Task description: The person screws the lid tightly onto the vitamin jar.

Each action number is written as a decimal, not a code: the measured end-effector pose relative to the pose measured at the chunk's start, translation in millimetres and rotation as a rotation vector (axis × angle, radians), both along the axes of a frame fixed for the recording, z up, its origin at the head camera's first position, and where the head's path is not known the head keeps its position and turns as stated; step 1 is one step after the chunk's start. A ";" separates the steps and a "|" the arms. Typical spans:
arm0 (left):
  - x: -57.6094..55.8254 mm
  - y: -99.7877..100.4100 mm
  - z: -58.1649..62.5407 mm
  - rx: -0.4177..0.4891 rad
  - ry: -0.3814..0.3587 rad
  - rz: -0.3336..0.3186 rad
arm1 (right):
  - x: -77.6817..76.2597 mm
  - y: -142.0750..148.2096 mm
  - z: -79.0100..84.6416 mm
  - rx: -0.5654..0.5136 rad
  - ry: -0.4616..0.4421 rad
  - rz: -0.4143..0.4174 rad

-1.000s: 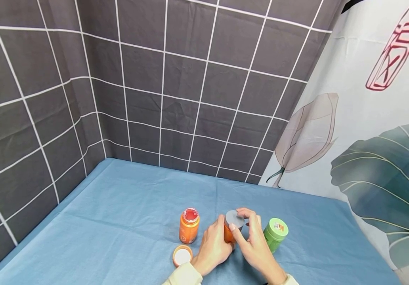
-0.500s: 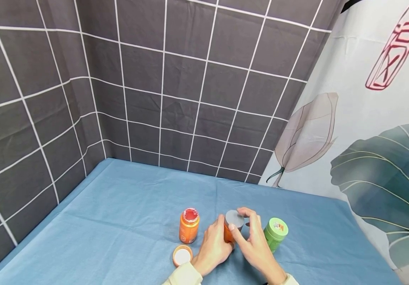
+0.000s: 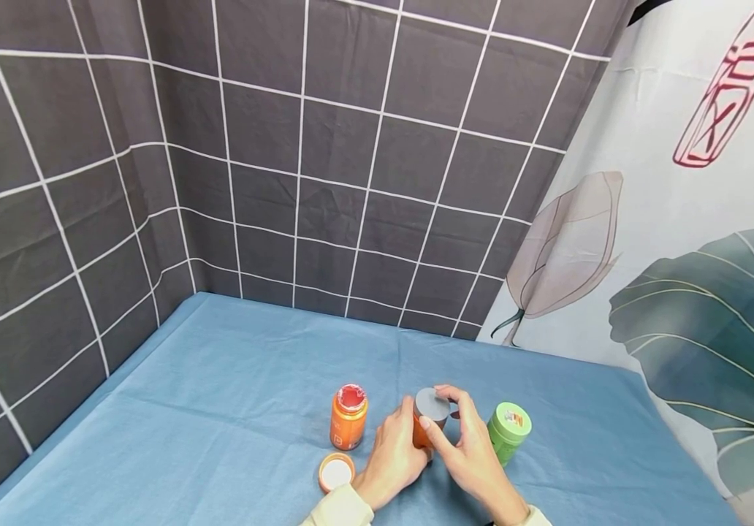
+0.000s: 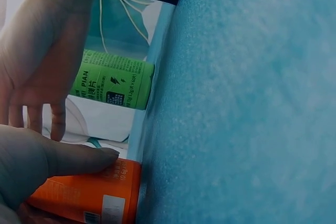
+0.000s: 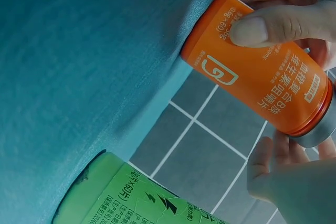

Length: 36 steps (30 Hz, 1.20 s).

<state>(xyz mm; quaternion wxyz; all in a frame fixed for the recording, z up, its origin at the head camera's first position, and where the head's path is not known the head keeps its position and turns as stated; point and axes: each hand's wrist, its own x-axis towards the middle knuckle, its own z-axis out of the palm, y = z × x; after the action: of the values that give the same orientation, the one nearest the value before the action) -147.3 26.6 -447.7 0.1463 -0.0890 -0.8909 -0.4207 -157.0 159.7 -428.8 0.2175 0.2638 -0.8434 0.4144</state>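
An orange supplement bottle (image 5: 257,66) with a grey lid (image 3: 432,405) stands upright on the blue cloth between both hands. My left hand (image 3: 395,454) grips its body low down, the thumb (image 4: 86,158) lying across the printed side. From the right, my right hand (image 3: 472,454) holds the grey lid, with thumb and index finger on opposite sides of its edge. The lid sits on the bottle. Left of the hands stands a second orange bottle (image 3: 348,422), its mouth uncovered and a red inside showing. In front of it an orange cap (image 3: 336,473) lies with its white inner side up.
A green bottle (image 3: 508,431) with a green lid stands just right of the right hand. Blue cloth (image 3: 232,394) covers the table. Behind it hangs a dark grey curtain (image 3: 337,175) with white grid lines, and a white leaf-patterned one (image 3: 568,248) on the right.
The right thumb and index finger have shifted slightly left on the grey lid. The left hand, the bottles and the orange cap stay in place.
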 end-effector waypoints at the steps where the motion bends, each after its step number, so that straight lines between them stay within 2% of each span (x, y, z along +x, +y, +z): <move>1: 0.0 0.2 0.1 0.000 -0.001 0.001 | -0.1 0.2 0.1 0.004 0.009 -0.003; 14: 2.4 1.3 4.5 0.035 0.023 -0.006 | -0.3 0.5 3.2 0.006 0.060 -0.068; 22: 2.1 -1.6 3.4 0.067 0.031 -0.042 | 0.4 -1.0 4.4 -0.043 -0.007 -0.078; 25: 1.9 -3.8 4.2 0.085 0.003 -0.072 | 0.6 -0.9 3.9 -0.046 -0.022 -0.075; 29: 2.0 -7.0 6.7 0.069 -0.072 -0.096 | 0.3 -0.8 2.8 -0.035 -0.009 -0.063; 36: 0.8 -10.6 11.3 0.035 -0.147 -0.104 | -0.1 1.4 1.8 -0.012 0.004 -0.049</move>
<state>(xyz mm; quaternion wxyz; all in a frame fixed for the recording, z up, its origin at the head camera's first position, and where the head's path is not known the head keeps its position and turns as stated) -146.5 16.0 -436.4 0.0603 -0.1015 -0.8859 -0.4486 -157.2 161.1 -427.0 0.2309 0.2424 -0.8466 0.4137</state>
